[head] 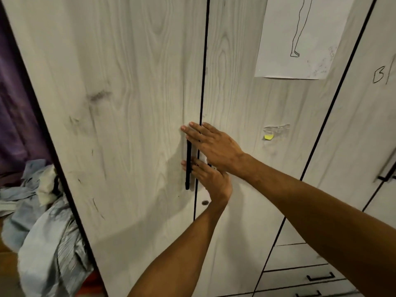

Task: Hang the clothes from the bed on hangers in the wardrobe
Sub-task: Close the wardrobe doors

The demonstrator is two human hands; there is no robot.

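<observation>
The wardrobe fills the view, its pale wood-grain doors shut. A black vertical handle sits on the left door beside the dark seam between the two doors. My left hand reaches up from below, its fingertips slipping behind that handle, fingers straight. My right hand lies flat across the seam just above, fingers spread on the door faces. Neither hand holds anything. At the lower left, a heap of light blue and white clothes lies beside the wardrobe.
A paper sheet with a line drawing is stuck on the right door, with a yellow sticker and tape below it. Drawers with black handles are at the lower right. A purple curtain hangs at the left.
</observation>
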